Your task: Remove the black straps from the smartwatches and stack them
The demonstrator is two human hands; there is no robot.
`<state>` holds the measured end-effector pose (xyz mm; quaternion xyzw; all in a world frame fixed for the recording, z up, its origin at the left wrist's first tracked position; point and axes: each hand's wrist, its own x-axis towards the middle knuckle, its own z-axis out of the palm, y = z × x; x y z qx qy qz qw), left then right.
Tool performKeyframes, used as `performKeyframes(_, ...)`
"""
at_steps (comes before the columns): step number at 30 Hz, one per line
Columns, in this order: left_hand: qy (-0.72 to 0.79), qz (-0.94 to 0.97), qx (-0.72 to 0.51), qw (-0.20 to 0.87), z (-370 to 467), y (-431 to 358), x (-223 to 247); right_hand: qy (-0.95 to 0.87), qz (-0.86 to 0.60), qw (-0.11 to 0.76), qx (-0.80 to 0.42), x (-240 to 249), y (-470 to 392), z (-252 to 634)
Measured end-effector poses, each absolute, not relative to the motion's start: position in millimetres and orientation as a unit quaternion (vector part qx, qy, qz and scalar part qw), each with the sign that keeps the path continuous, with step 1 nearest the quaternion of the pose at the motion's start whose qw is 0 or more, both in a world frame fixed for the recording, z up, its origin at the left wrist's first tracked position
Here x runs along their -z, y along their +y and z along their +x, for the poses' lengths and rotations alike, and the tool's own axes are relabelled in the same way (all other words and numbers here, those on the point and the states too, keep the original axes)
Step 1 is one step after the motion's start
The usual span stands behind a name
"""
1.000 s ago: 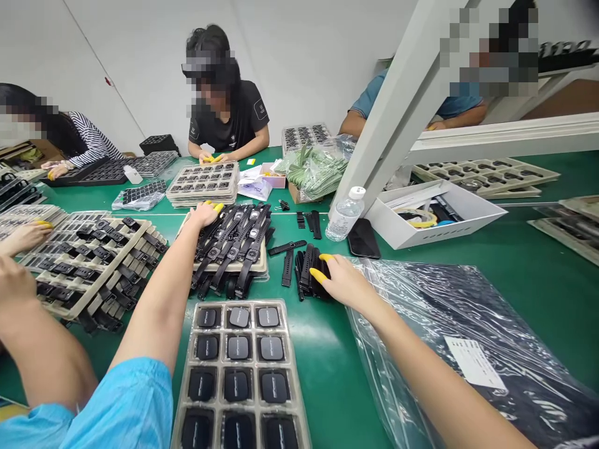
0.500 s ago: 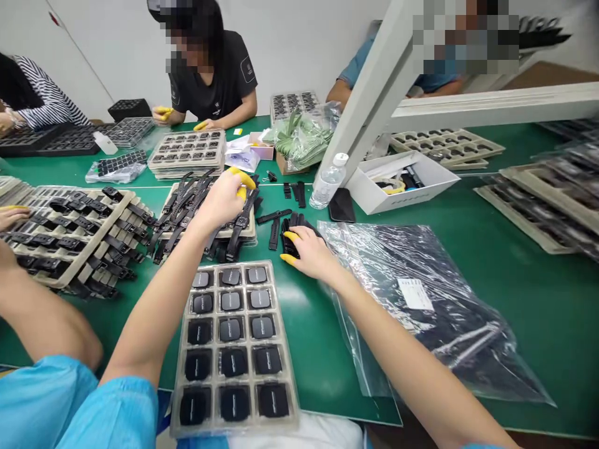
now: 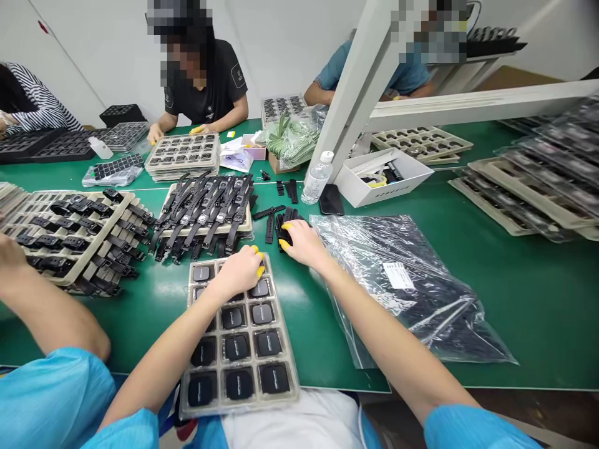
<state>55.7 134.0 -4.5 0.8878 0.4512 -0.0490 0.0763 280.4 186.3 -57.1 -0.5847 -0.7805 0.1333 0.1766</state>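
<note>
A right hand (image 3: 303, 242), thumb and forefinger capped in yellow and slightly parted, touches a pile of black straps (image 3: 283, 226) at its ten o'clock; whether it pinches one cannot be told. At its eight o'clock, the left hand (image 3: 241, 271), fingers curled, is over the far end of a plastic tray (image 3: 279, 324) of dark square pieces (image 3: 239, 383), any hold hidden from view.

The straps look light and supple, unlikely to break but apt to tangle; one is probably best pinched at an end. The tray seems thin and likely to flex, better taken by both long rims, its smooth pieces liable to slide if tipped. Its near end juts past the edge of the green tabletop (image 3: 322, 349).

Farther out from the right hand, a heap of strapped watches (image 3: 206, 209) lies between nine and ten o'clock, a clear bag of black goods (image 3: 412, 312) at four, a bottle (image 3: 318, 178) just past twelve, a co-worker (image 3: 206, 87) near eleven.

Half a second earlier the left hand was above the watches; it has since come down to the tray, while the right hand remains at the straps.
</note>
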Motion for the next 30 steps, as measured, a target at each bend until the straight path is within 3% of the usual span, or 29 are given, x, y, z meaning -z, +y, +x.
performKeyframes(20, 0.496, 0.866, 0.049, 0.033, 66.3, 120.4, 28.1, -0.771, -0.597, 0.166, -0.144, 61.1, 201.4, 280.7)
performKeyframes(30, 0.492, 0.869, 0.014, 0.044, 52.8, 124.1, 36.3, -0.669, -0.600, 0.381, -0.217, 83.3, 201.2, 275.6)
